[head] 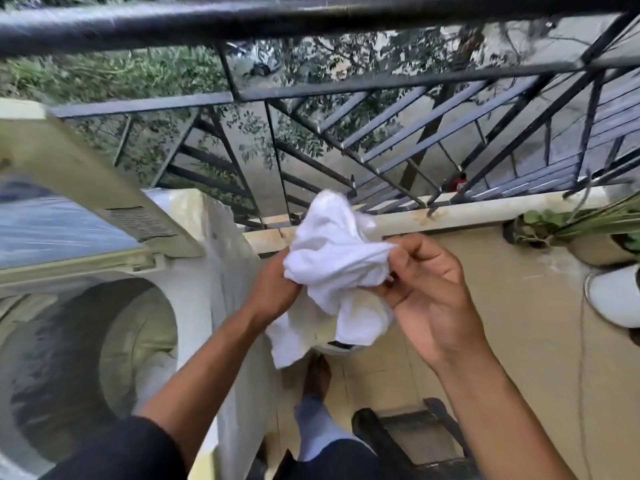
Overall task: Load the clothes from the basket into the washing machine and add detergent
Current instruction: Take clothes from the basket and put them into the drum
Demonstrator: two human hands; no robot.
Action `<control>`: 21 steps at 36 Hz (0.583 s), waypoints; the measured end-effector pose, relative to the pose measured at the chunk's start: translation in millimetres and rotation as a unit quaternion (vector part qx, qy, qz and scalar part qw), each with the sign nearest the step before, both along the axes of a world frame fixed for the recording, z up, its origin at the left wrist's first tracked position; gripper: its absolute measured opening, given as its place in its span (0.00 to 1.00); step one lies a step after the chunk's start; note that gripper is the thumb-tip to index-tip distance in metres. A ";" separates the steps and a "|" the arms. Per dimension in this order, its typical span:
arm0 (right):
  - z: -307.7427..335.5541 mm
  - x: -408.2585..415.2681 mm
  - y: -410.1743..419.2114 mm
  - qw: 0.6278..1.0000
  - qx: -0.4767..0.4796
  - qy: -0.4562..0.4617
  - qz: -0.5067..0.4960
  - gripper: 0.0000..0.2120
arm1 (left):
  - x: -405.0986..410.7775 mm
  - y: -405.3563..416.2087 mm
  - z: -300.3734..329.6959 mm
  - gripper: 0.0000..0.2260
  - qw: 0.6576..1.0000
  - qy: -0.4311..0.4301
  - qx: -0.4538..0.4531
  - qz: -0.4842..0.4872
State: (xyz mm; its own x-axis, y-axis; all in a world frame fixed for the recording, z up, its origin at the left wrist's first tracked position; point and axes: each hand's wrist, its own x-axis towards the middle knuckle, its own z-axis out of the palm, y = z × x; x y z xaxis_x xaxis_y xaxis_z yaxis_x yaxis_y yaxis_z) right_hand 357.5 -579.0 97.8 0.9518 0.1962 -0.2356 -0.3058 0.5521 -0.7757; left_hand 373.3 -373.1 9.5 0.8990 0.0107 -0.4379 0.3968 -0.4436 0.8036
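Black metal railing (381,140) runs along a balcony's low cream parapet wall (502,271), with trees and a street blurred beyond it. Both hands meet in front of that wall over a bunched white garment (332,258). Left hand (273,289) grips the cloth from its left side, its fingers buried in the folds. Right hand (426,292) pinches the cloth's upper right edge between thumb and curled fingers. A loose end of the garment hangs below the two hands, above a bare foot (317,375) on the tiled floor. Left of the left hand stands a top-loading washing machine (194,292) with its lid (86,174) raised and its drum (90,368) open; I cannot tell what lies inside. Right of the right hand, potted plants (568,226) sit by the wall, and a white rounded object (616,296) lies just below them.
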 end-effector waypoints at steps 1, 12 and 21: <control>-2.5 -0.5 -2.6 0.999 -0.027 0.005 -0.020 0.05 | 0.4 3.4 14.1 0.07 1.000 -0.016 -0.020 0.011; -67.7 -24.5 5.8 0.851 -0.509 -0.008 0.130 0.34 | -13.0 27.6 159.4 0.12 0.967 -0.057 -0.248 0.023; -7.3 -32.8 54.3 0.945 -0.323 -0.041 0.045 0.08 | -57.3 92.1 185.9 0.11 0.948 -0.093 -0.258 0.159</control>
State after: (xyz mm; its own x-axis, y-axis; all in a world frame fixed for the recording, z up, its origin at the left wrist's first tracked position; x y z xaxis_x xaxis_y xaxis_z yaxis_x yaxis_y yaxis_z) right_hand 324.8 -524.8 90.5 0.9583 0.1171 -0.2607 -0.2540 -0.0694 -0.9647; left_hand 316.1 -281.0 195.4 0.9485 0.1213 -0.2927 0.2746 0.1464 0.9504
